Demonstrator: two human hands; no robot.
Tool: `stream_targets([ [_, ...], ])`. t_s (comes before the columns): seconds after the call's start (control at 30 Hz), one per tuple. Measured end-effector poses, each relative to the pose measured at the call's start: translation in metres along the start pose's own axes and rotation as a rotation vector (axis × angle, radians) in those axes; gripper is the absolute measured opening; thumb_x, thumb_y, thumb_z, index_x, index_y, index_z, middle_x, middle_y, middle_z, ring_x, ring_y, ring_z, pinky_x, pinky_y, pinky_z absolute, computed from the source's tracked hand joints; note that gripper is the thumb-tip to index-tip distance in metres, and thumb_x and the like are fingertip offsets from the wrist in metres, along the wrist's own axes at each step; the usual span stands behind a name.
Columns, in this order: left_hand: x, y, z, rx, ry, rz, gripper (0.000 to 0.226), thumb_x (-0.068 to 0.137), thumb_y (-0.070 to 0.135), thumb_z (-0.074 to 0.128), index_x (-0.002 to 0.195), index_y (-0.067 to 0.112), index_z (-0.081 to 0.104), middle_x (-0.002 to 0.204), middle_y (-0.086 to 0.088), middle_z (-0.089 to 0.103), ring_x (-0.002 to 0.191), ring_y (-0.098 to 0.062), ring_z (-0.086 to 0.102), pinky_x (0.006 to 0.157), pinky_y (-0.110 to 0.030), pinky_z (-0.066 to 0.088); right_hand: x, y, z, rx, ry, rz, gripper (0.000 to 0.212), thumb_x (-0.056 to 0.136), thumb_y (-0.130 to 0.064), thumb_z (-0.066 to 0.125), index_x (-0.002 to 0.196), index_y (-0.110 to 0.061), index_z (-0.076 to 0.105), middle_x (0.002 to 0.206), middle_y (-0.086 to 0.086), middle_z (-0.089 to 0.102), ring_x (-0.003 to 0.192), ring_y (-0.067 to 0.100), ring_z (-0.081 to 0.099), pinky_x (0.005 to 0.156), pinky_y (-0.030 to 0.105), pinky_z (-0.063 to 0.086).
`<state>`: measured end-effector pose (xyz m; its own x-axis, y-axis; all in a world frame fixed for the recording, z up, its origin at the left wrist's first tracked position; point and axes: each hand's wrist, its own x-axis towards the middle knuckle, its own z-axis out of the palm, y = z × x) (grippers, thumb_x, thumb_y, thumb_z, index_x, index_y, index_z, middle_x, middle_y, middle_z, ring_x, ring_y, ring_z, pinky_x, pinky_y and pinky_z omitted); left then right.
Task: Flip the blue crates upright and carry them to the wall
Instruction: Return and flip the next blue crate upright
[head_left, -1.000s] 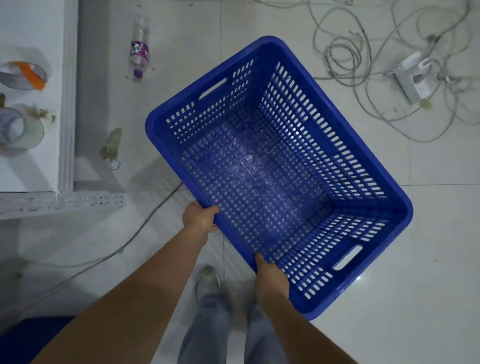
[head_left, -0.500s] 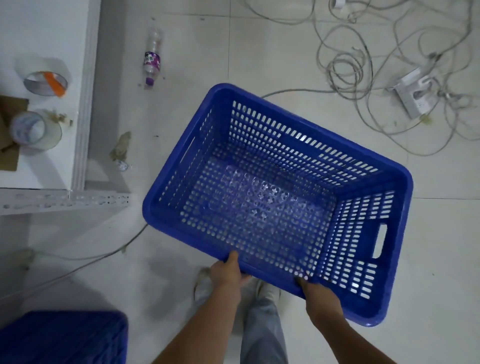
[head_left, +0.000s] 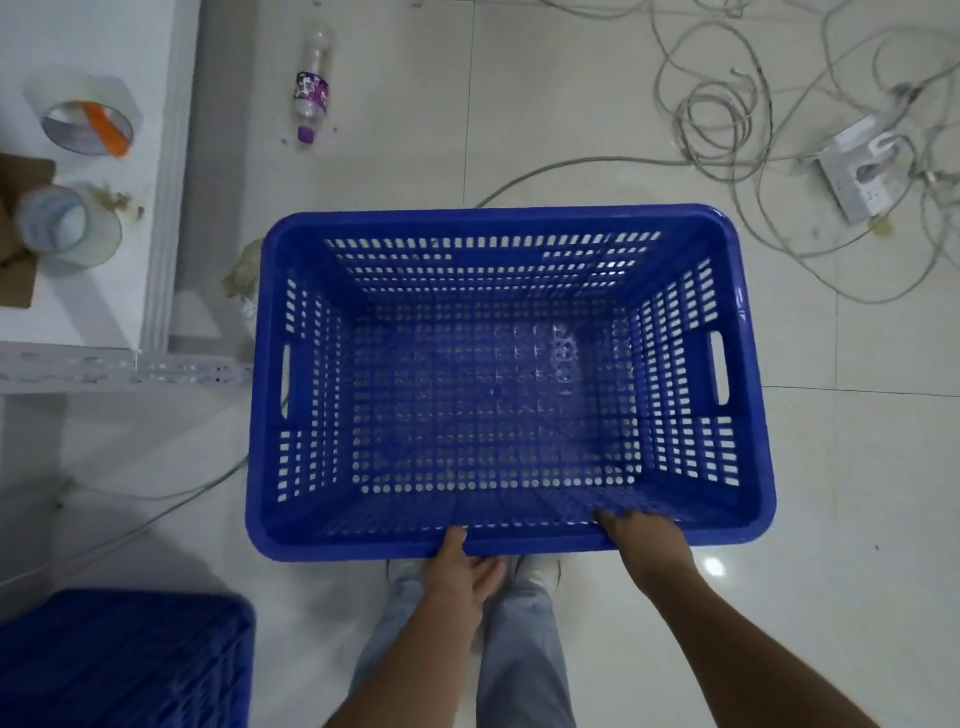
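A blue perforated crate (head_left: 748, 332) is held upright and level in front of me, open side up, above the tiled floor. My left hand (head_left: 465, 569) grips its near long rim from outside, thumb on top. To the right on the same rim, my right hand (head_left: 647, 535) has its fingers curled over into the crate. A second blue crate (head_left: 124, 660) sits upside down on the floor at the bottom left, partly out of frame.
A white shelf unit (head_left: 161, 208) with tape rolls (head_left: 85, 127) stands at the left. A plastic bottle (head_left: 311, 88) lies on the floor beyond the crate. Tangled cables (head_left: 727, 119) and a power strip (head_left: 867, 174) spread over the far right. My feet are below the crate.
The crate has swung from a skewed, tilted pose to square and level in front of me. Both hands shifted along the near rim. The upside-down crate came into view at the bottom left.
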<state>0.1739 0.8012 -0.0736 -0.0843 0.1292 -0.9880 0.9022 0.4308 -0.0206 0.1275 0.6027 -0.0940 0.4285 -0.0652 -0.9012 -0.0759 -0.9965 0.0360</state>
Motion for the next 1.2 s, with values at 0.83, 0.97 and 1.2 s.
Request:
stream_targets([
  [0.83, 0.041, 0.096, -0.069, 0.656, 0.301, 0.18, 0.021, 0.093, 0.016, 0.053, 0.102, -0.003, 0.057, 0.073, -0.014, 0.056, 0.063, -0.028, 0.056, 0.056, -0.035, 0.048, 0.026, -0.023, -0.024, 0.168, -0.24, -0.061, 0.03, 0.091, -0.029, 0.053, 0.119, -0.022, 0.062, 0.12, 0.007, 0.063, 0.112, 0.027, 0.06, 0.084, 0.035, 0.049],
  [0.97, 0.019, 0.162, -0.065, 1.146, 0.565, 0.744, 0.033, 0.094, 0.026, 0.049, 0.113, -0.001, 0.049, 0.101, -0.015, 0.057, 0.096, -0.038, 0.059, 0.073, -0.042, 0.048, 0.026, 0.016, -0.063, 0.546, 0.237, 0.136, 0.019, 0.096, -0.019, 0.041, 0.082, -0.016, 0.053, 0.08, 0.007, 0.059, 0.074, 0.029, 0.058, 0.059, 0.03, 0.04],
  [1.2, 0.053, 0.247, -0.073, 1.246, 0.679, 0.751, 0.067, 0.081, 0.042, 0.062, 0.129, -0.001, 0.042, 0.126, -0.025, 0.054, 0.109, -0.045, 0.057, 0.091, -0.057, 0.048, 0.045, 0.082, -0.093, 0.655, 0.638, 0.485, 0.037, 0.087, -0.009, 0.048, 0.124, -0.002, 0.051, 0.128, 0.016, 0.043, 0.115, 0.037, 0.046, 0.082, 0.045, 0.046],
])
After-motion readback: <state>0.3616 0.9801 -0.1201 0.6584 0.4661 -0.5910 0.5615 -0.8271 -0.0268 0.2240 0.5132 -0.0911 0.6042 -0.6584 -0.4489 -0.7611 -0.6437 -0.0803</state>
